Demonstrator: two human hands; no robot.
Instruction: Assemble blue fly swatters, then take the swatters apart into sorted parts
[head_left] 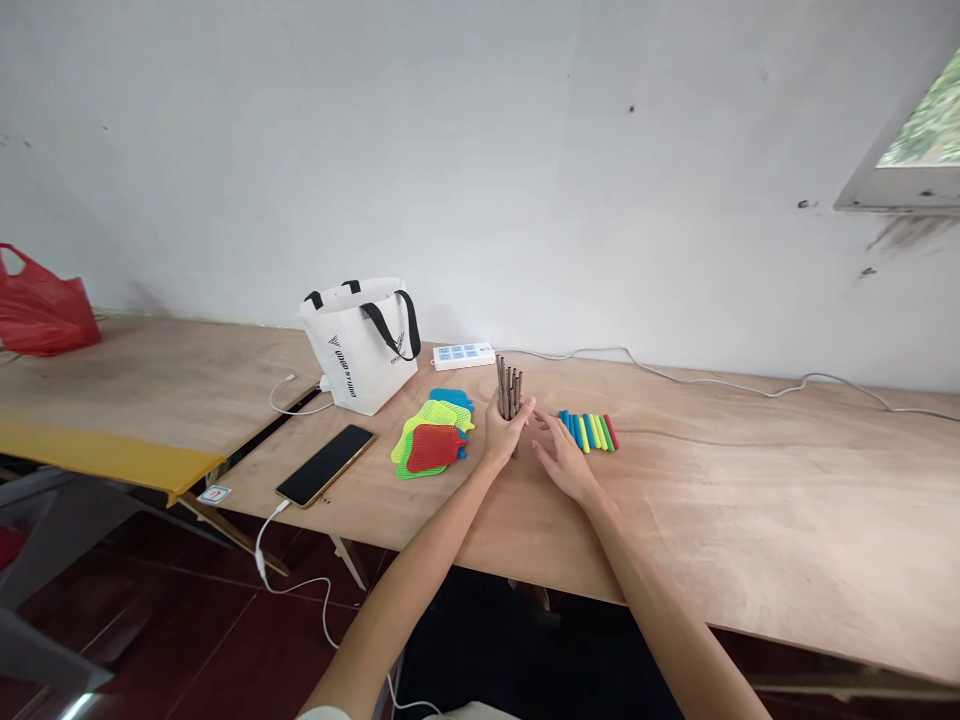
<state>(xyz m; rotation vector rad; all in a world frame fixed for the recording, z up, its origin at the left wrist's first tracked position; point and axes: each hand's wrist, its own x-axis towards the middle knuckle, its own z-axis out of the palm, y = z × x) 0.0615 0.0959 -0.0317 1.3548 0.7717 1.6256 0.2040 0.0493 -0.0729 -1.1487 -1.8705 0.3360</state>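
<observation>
My left hand [504, 428] is wrapped round a bundle of thin brown sticks [508, 386], holding them upright on the plywood table [720, 500]. My right hand [561, 456] lies beside it, fingers stretched out flat and pointing toward the bundle, holding nothing. Just right of my hands lies a row of short coloured sticks [589, 431], blue, yellow, green and red. Left of the bundle sits a small pile of plastic mesh pieces [433, 438], red on top of green, yellow and blue.
A white tote bag [361, 343] with black handles stands at the back left, a white power strip [463, 355] beside it. A black phone [325, 465] on a charging cable lies near the front edge. A red plastic bag [41, 303] is far left.
</observation>
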